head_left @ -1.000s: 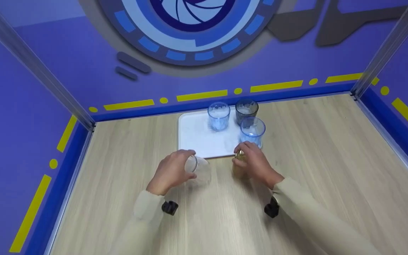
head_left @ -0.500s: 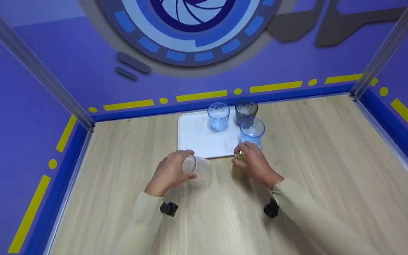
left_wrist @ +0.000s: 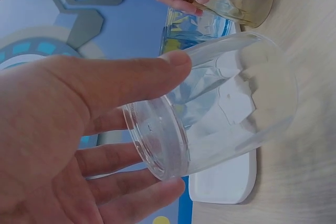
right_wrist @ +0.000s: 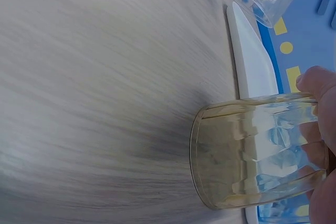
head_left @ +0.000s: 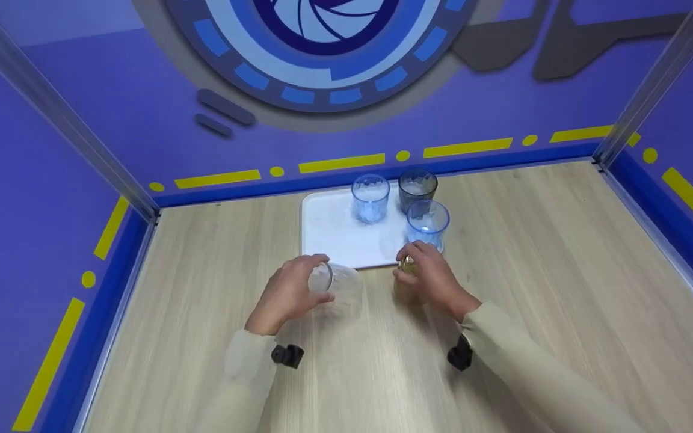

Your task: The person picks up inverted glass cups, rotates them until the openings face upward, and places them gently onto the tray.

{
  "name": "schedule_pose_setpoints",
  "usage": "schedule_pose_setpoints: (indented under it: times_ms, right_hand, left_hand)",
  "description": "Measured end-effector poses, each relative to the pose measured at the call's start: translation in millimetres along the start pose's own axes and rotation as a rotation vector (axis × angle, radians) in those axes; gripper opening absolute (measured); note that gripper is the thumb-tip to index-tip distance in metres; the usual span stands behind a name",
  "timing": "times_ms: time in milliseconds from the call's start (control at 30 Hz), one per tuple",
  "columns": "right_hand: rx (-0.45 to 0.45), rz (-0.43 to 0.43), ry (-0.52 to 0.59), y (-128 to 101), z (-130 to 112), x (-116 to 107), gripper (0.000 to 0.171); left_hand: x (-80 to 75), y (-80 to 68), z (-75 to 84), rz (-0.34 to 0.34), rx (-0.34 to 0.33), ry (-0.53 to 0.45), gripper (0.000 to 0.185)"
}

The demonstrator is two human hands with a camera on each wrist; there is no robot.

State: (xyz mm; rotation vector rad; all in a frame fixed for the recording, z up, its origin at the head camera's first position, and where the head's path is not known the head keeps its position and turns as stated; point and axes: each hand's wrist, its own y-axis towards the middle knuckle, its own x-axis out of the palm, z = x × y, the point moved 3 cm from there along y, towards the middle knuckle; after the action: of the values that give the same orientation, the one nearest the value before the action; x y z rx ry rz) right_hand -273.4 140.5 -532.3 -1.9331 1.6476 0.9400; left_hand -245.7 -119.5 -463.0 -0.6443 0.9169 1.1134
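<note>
My left hand (head_left: 289,291) grips a clear drinking glass (left_wrist: 236,108) by its thick base, with thumb and fingers around it. This glass is tilted mouth-down over the wooden table in front of the tray. To the right, my right hand (head_left: 434,278) holds an amber-tinted glass (right_wrist: 252,153) around its base, its rim also facing the tabletop. I cannot tell whether either rim touches the table. On the white tray (head_left: 328,231) stand two blue glasses, one at the back (head_left: 370,201) and one nearer the right hand (head_left: 428,221), plus a dark grey glass (head_left: 417,191).
The wood-grain table (head_left: 533,288) is bordered by a blue-purple back wall (head_left: 298,141) and side walls with yellow marks. Metal posts (head_left: 641,90) stand at its far corners. A small black device (head_left: 288,356) sits at each wrist.
The clear glass has tipped slightly, its mouth swinging a little to the right while the left hand shifted slightly left. The right hand and amber glass have hardly moved.
</note>
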Motion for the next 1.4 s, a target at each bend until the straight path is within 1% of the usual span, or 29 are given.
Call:
schedule_pose_setpoints:
  times_ms: [233, 367, 533, 667, 967, 1233, 1400]
  right_hand:
    - [0.016, -0.008, 0.014, 0.0, 0.0, 0.0, 0.024]
    - [0.005, -0.001, -0.005, 0.6, 0.5, 0.5, 0.024]
    - [-0.021, 0.023, -0.027, 0.3, -0.5, 0.5, 0.024]
    - [-0.024, 0.031, -0.042, 0.1, -1.1, 0.5, 0.024]
    - [0.032, -0.005, -0.013, -0.2, -0.6, 1.1, 0.025]
    - [-0.02, 0.025, -0.033, 0.4, -0.7, 1.2, 0.024]
    - [-0.035, 0.037, -0.043, 0.7, -0.2, 1.6, 0.021]
  left_hand:
    - [0.0, -0.1, -1.0, 0.013, 0.002, -0.026, 0.065]
    - [0.8, -0.6, -2.3, 0.02, -0.002, -0.049, 0.065]
    - [1.4, -1.6, -3.9, 0.027, 0.009, -0.079, 0.064]
    - [2.1, -1.4, -5.9, 0.03, 0.003, -0.103, 0.063]
    - [1.2, -1.5, -7.1, 0.038, -0.004, -0.126, 0.063]
    - [1.4, -1.7, -8.1, 0.047, 0.007, -0.144, 0.063]
    - [1.6, -2.5, -9.2, 0.05, -0.004, -0.171, 0.063]
